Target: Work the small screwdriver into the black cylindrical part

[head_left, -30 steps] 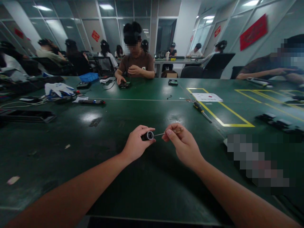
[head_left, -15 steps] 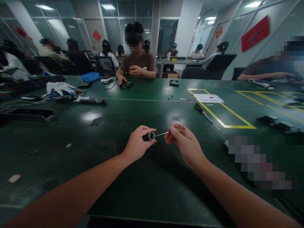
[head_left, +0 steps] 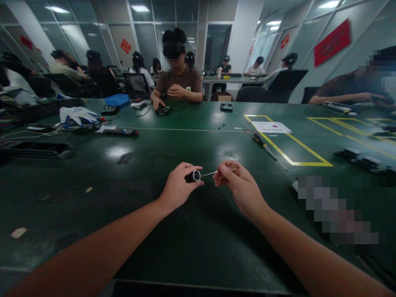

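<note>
Over the near middle of the table, my left hand [head_left: 178,185] is closed around a short black cylinder [head_left: 196,176], thumb below and fingers above. The cylinder's silver-ringed round end faces me, with a dark inside. My right hand [head_left: 236,181] pinches a slim screwdriver [head_left: 209,173], its thin metal shaft pointing left and a little of its reddish handle showing between the fingers. The shaft's tip reaches the right side of the cylinder's rim; whether it touches or goes in, I cannot tell.
A larger yellow-and-black screwdriver [head_left: 264,145] lies on the green table [head_left: 148,247] beyond my right hand. To the right are a blurred-out object [head_left: 334,210] and black parts [head_left: 365,161]. Gloves [head_left: 77,116] lie far left. Across sits a co-worker [head_left: 177,78] handling a black device.
The screwdriver has turned slightly in my right fingers, and more of its rear end shows. Both hands and the cylinder hold nearly the same position.
</note>
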`<state>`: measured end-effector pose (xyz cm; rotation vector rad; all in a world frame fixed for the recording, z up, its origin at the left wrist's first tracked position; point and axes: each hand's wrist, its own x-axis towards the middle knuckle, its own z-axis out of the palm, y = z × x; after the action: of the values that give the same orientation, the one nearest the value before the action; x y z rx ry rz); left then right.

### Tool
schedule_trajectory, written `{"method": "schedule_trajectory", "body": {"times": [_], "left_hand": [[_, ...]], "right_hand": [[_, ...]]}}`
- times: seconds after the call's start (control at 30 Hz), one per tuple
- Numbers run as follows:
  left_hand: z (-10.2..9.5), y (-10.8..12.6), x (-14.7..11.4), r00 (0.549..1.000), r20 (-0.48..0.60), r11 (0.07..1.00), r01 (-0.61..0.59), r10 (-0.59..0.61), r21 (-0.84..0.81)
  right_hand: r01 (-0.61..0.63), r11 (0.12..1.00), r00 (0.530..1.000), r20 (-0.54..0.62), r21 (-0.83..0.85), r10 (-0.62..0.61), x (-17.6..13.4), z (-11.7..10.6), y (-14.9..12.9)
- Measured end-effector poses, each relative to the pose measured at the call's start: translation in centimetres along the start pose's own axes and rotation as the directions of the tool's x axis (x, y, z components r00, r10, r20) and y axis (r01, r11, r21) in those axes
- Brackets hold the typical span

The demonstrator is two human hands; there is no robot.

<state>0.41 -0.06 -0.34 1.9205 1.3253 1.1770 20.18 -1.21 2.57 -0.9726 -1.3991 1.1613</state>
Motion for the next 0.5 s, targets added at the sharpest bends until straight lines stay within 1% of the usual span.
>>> {"method": "schedule_trajectory", "body": {"times": [0.03,0.07,0.1,0.17,0.23,0.27,0.3,0.33,0.4,0.47,0.5], "left_hand": [[0.0,0.0,0.0,1.000,0.003,1.000,0.005,-0.005,0.006],[0.0,0.1,0.0,1.000,0.005,1.000,0.011,-0.011,0.010],[0.1,0.0,0.0,1.000,0.004,1.000,0.014,-0.014,0.011],[0.1,-0.1,0.0,1.000,0.005,1.000,0.011,-0.011,0.009],[0.1,-0.2,0.0,1.000,0.010,1.000,0.001,-0.001,0.007],[0.1,-0.2,0.1,1.000,0.016,1.000,-0.006,0.006,0.008],[0.1,-0.2,0.1,1.000,0.022,1.000,-0.015,0.015,0.013],[0.1,-0.2,0.1,0.999,0.027,0.999,-0.026,0.026,0.018],[0.1,0.0,0.1,0.998,0.033,0.998,-0.054,0.053,0.029],[0.1,0.1,0.1,0.996,0.043,0.996,-0.078,0.076,0.043],[0.1,0.1,0.0,0.995,0.052,0.995,-0.087,0.085,0.053]], "right_hand": [[-0.021,0.999,1.000,-0.008,0.035,0.021,0.2,0.0,0.1],[-0.019,0.999,1.000,-0.011,0.031,0.019,0.2,-0.1,0.1],[0.004,1.000,1.000,-0.009,-0.013,-0.004,0.1,-0.1,0.1],[0.097,0.978,0.995,0.019,-0.185,-0.095,-0.5,-0.1,-0.3],[0.200,0.897,0.979,0.111,-0.394,-0.169,-1.2,-0.2,-0.8],[0.245,0.861,0.968,0.156,-0.446,-0.195,-1.5,-0.2,-1.0],[0.266,0.841,0.963,0.173,-0.470,-0.208,-1.6,-0.2,-1.1],[0.270,0.841,0.962,0.174,-0.468,-0.212,-1.7,-0.2,-1.1],[0.222,0.897,0.975,0.112,-0.381,-0.193,-1.3,-0.1,-1.0],[0.124,0.974,0.992,0.013,-0.189,-0.124,-0.7,-0.1,-0.6],[0.060,0.995,0.998,-0.011,-0.076,-0.061,-0.3,-0.1,-0.4]]}}
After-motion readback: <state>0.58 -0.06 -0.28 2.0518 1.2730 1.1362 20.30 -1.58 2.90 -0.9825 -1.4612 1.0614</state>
